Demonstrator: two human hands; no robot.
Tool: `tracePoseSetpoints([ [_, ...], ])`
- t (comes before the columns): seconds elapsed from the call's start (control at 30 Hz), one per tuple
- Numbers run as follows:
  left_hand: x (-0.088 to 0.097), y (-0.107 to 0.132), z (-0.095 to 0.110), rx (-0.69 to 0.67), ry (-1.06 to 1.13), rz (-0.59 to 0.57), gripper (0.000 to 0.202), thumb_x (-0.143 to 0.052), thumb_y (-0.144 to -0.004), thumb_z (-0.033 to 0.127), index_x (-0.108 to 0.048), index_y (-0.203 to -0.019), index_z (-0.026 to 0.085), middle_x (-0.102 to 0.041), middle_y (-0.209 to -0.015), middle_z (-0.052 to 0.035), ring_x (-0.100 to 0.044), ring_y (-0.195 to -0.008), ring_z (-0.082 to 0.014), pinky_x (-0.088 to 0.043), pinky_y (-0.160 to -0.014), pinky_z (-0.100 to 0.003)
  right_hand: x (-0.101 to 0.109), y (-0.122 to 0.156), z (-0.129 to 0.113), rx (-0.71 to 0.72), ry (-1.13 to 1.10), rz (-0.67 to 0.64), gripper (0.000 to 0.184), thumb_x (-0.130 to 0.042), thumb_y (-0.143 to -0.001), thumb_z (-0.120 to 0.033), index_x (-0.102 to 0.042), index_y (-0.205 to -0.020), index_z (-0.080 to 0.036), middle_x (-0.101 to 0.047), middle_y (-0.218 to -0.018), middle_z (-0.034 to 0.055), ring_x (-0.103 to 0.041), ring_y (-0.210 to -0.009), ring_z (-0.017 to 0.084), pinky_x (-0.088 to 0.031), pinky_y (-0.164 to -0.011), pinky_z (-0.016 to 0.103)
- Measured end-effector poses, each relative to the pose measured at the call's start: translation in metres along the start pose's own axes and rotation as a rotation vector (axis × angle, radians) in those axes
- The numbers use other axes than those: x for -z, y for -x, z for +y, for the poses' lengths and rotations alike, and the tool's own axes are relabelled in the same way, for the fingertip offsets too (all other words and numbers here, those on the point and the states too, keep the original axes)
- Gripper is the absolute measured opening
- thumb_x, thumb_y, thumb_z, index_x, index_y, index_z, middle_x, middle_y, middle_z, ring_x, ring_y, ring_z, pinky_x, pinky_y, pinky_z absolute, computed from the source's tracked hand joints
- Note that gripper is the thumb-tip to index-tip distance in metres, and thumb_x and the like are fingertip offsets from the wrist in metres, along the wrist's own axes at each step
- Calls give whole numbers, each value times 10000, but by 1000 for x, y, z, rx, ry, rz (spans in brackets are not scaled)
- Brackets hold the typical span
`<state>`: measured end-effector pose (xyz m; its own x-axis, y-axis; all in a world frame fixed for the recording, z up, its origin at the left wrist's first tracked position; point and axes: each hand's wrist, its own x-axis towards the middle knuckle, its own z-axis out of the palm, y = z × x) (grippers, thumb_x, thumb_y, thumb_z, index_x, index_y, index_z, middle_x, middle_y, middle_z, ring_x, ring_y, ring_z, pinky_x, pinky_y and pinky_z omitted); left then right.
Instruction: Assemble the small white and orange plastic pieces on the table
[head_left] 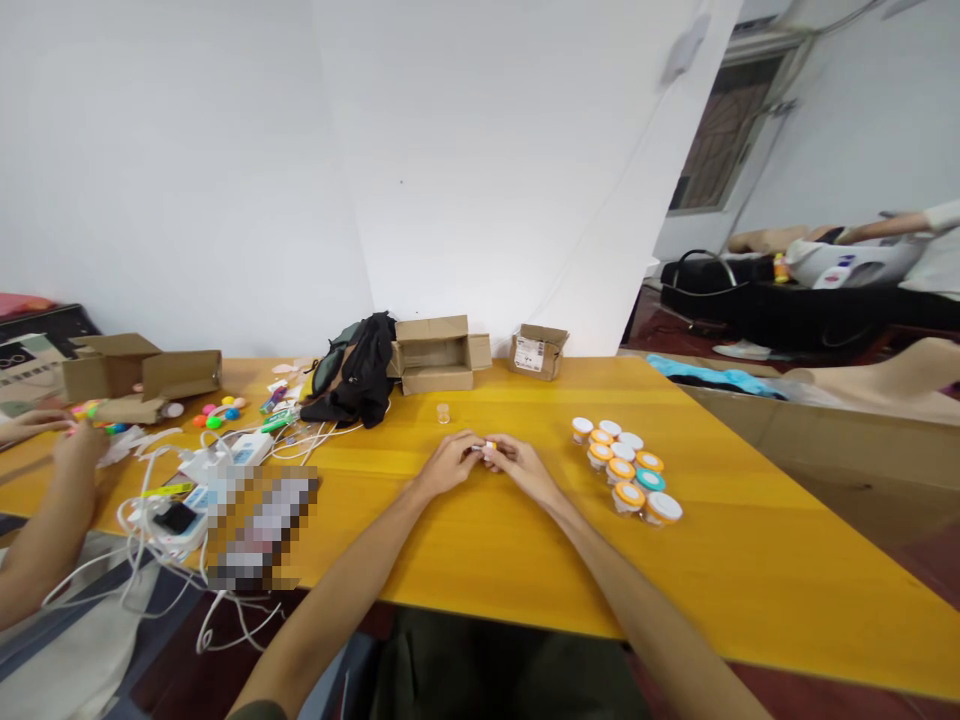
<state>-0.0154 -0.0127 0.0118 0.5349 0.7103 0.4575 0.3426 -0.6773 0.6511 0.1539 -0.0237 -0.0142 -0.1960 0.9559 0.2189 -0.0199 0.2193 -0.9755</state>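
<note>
My left hand (452, 462) and my right hand (523, 468) meet above the middle of the table, fingers closed. Between their fingertips is a small white-and-orange piece (490, 446), mostly covered by the fingers, so its kind does not show. Behind my left hand a small clear container (443, 413) stands upright on the wood. To the right of my right hand sits a cluster of several small clear jars with white and orange lids (621, 467), one of them with a teal lid (650, 480).
An open cardboard box (437, 378), a smaller box (538, 353) and a black bag (360, 375) stand along the wall. White cables and power strips (244, 450) and a pixelated device (266, 530) lie left. Farther left, another person's hands (79, 440) work near colourful balls (215, 422).
</note>
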Motion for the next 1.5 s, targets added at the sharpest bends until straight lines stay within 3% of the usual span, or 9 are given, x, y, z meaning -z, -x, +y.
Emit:
tracePoseSetpoints([
  [0.23, -2, -1, -2, -4, 7, 4, 228, -497, -887, 181, -705, -792, 191, -676, -835, -56, -603, -785, -174, -465, -751, -284, -3, 2, -2, 69, 136, -3, 402, -669, -713, -592, -679, -784, -196, -585, -625, -14, -527, -593, 144, -467, -598, 281],
  [0.43, -1, -2, -1, 16, 93, -5, 262, -492, -884, 184, -736, -788, 197, -679, -813, -58, -598, -789, -185, -461, -777, -302, -6, 3, -6, 89, 172, 12, 439, -623, -731, -637, -642, -678, -202, -561, -582, -15, -515, -569, 144, -464, -580, 273],
  [0.67, 1, -2, -5, 96, 185, -10, 225, -569, -879, 307, -776, -863, 220, -701, -810, -57, -600, -787, -204, -463, -784, -320, -3, 0, 0, 26, 71, 63, 488, -680, -631, -689, -659, -675, -203, -626, -639, 16, -578, -584, 175, -513, -583, 312],
  [0.8, -2, -4, -11, 122, 169, 56, 185, -610, -849, 293, -778, -863, 215, -714, -808, -52, -612, -770, -195, -475, -749, -303, -2, -3, 6, 12, 44, 113, 507, -693, -620, -682, -666, -784, -202, -667, -694, 32, -614, -618, 193, -530, -623, 341],
  [0.97, -4, -5, -18, 159, 171, 149, 153, -638, -813, 275, -777, -839, 215, -714, -837, -50, -620, -767, -185, -483, -752, -303, 3, -6, 6, 85, 88, 171, 427, -669, -679, -598, -638, -875, -220, -707, -840, 39, -649, -777, 213, -526, -746, 360],
  [1.13, -2, -7, -23, 218, 244, 195, 158, -671, -774, 261, -782, -874, 211, -707, -854, -58, -628, -764, -182, -500, -738, -308, 12, -7, 8, 61, 197, 183, 257, -712, -656, -388, -608, -827, -228, -690, -785, 13, -644, -721, 200, -528, -723, 354],
  [1.27, 0, -9, -24, 241, 317, 206, 131, -697, -752, 260, -779, -841, 211, -724, -870, -59, -652, -838, -201, -513, -821, -339, 16, -6, 11, 70, 325, 236, 147, -683, -663, -273, -611, -786, -240, -703, -824, 30, -659, -772, 227, -527, -785, 393],
  [1.4, -2, -9, -24, 278, 432, 221, 119, -729, -720, 264, -759, -815, 199, -740, -907, -60, -668, -869, -205, -514, -865, -353, 15, -3, 7, 168, 503, 312, 129, -684, -687, -297, -648, -800, -249, -703, -896, 75, -637, -894, 285, -485, -888, 457],
  [1.5, -4, -9, -22, 319, 517, 224, 187, -778, -671, 307, -729, -808, 190, -735, -865, -50, -667, -836, -198, -519, -852, -349, 10, -1, 0, 258, 513, 330, 148, -641, -752, -372, -671, -848, -264, -706, -940, 77, -625, -939, 288, -468, -916, 449],
])
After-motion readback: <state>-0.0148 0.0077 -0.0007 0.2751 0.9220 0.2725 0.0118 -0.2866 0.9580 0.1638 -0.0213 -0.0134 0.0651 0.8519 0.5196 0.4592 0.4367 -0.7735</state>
